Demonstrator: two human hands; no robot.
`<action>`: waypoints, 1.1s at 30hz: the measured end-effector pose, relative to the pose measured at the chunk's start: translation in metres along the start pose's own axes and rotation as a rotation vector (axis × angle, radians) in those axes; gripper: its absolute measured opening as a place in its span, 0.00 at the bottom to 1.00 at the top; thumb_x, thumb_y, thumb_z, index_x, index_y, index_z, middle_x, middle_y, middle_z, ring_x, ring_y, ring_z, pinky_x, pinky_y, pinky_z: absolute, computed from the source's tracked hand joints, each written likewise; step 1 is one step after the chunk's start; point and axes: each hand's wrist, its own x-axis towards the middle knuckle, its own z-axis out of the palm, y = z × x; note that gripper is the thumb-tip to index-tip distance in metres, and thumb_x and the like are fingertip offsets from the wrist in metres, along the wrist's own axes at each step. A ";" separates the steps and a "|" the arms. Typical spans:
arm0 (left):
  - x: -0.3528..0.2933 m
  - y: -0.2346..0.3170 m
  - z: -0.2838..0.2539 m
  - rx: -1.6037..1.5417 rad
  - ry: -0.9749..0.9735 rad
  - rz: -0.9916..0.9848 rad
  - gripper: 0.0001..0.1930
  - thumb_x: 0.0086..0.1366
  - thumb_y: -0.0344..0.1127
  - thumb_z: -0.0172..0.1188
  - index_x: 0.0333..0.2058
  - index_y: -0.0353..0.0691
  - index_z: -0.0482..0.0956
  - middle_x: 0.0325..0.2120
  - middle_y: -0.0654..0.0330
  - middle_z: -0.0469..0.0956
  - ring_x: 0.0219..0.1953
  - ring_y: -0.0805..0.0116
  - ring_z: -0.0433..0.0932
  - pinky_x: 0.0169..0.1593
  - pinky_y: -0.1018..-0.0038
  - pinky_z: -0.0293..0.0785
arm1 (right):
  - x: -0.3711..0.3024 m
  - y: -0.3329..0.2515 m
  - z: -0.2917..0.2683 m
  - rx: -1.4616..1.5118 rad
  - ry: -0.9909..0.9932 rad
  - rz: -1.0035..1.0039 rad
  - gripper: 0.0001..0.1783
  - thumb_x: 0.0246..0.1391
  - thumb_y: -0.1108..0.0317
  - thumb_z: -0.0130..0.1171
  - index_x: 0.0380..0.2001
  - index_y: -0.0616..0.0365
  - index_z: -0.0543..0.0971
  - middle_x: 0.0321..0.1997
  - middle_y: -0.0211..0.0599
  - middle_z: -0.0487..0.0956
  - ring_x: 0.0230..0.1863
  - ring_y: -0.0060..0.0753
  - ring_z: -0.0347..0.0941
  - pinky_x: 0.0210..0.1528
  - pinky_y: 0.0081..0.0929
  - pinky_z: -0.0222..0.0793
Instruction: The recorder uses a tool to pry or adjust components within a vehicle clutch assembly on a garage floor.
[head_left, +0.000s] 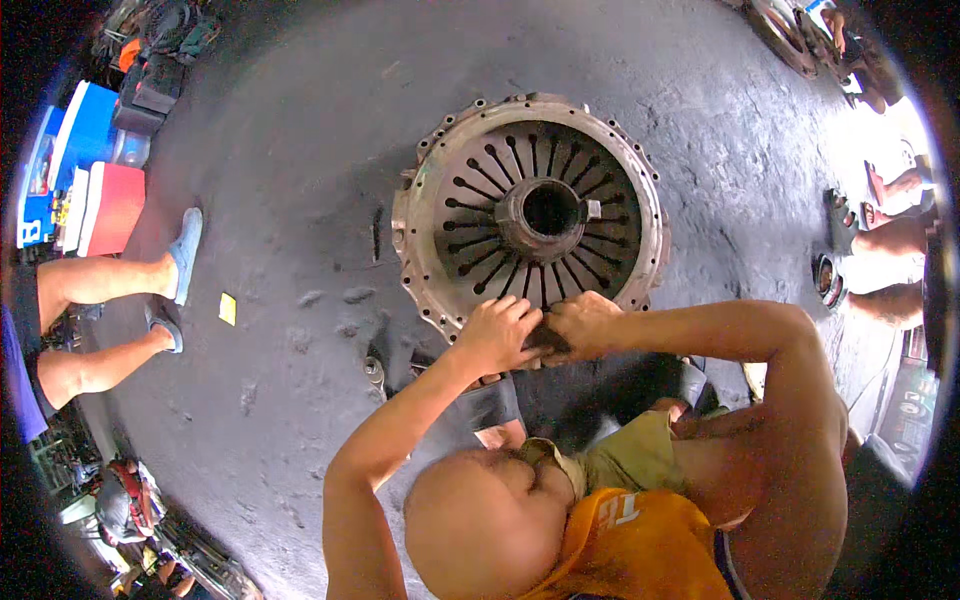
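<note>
Looking down through the head camera, I have the left hand [502,334] and the right hand [587,325] side by side on the near edge of a round, rusty-grey metal clutch cover [535,252], which lies on the dark grey, rough floor [300,160]. Its raised cylindrical hub [514,214] faces up, with dark radial slots [473,227] around it, so I judge it lies flat for stability and easy reach. On both hands the fingers are bent and mostly close together, curling down at the rim. Holding them so close suggests that one small spot needs both at once. A silver ratchet wrench [374,369] lies just beside the cover, to the left of the left forearm [395,432], probably put there to be within reach.

Between the hands I make out only a dark patch; I cannot tell whether the fingers pinch a part there or merely press on the metal. The hands cover a stretch of the rim, and the cover's underside is hidden. The forearm hides part of the wrench's handle. Bystanders' legs [105,283] on the left are cut off by the dark fisheye border, and glare washes out much of the far right.
</note>
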 end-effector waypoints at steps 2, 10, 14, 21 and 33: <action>0.005 -0.003 0.003 0.012 0.003 0.003 0.24 0.46 0.51 0.61 0.36 0.39 0.74 0.33 0.58 0.73 0.40 0.60 0.72 0.43 0.66 0.70 | 0.002 0.005 0.005 0.031 0.039 -0.035 0.23 0.43 0.50 0.57 0.35 0.59 0.75 0.34 0.43 0.77 0.36 0.44 0.76 0.37 0.38 0.72; 0.018 -0.007 0.012 0.050 -0.073 -0.012 0.25 0.47 0.58 0.58 0.29 0.40 0.74 0.27 0.61 0.73 0.34 0.64 0.73 0.35 0.71 0.72 | 0.005 0.027 0.027 0.107 0.210 -0.222 0.15 0.44 0.59 0.51 0.33 0.57 0.73 0.31 0.43 0.75 0.32 0.39 0.75 0.25 0.35 0.72; 0.021 -0.012 0.015 0.011 -0.046 0.016 0.25 0.41 0.58 0.59 0.28 0.39 0.75 0.27 0.61 0.73 0.33 0.64 0.73 0.32 0.71 0.71 | 0.007 0.033 0.034 0.162 0.066 -0.248 0.22 0.39 0.53 0.58 0.32 0.61 0.73 0.32 0.42 0.73 0.35 0.41 0.73 0.31 0.36 0.72; 0.024 -0.016 0.012 -0.049 -0.143 0.019 0.23 0.43 0.56 0.57 0.28 0.41 0.76 0.28 0.62 0.73 0.32 0.65 0.73 0.32 0.72 0.70 | 0.008 0.032 0.037 0.279 0.091 -0.229 0.24 0.38 0.50 0.58 0.30 0.61 0.73 0.29 0.41 0.74 0.32 0.39 0.73 0.25 0.34 0.72; 0.057 -0.013 -0.022 -0.172 -0.507 -0.096 0.21 0.46 0.52 0.63 0.30 0.39 0.76 0.28 0.56 0.75 0.31 0.56 0.76 0.34 0.62 0.72 | -0.005 0.012 0.010 0.316 0.244 0.057 0.24 0.37 0.48 0.62 0.32 0.54 0.74 0.32 0.31 0.73 0.38 0.34 0.71 0.39 0.31 0.68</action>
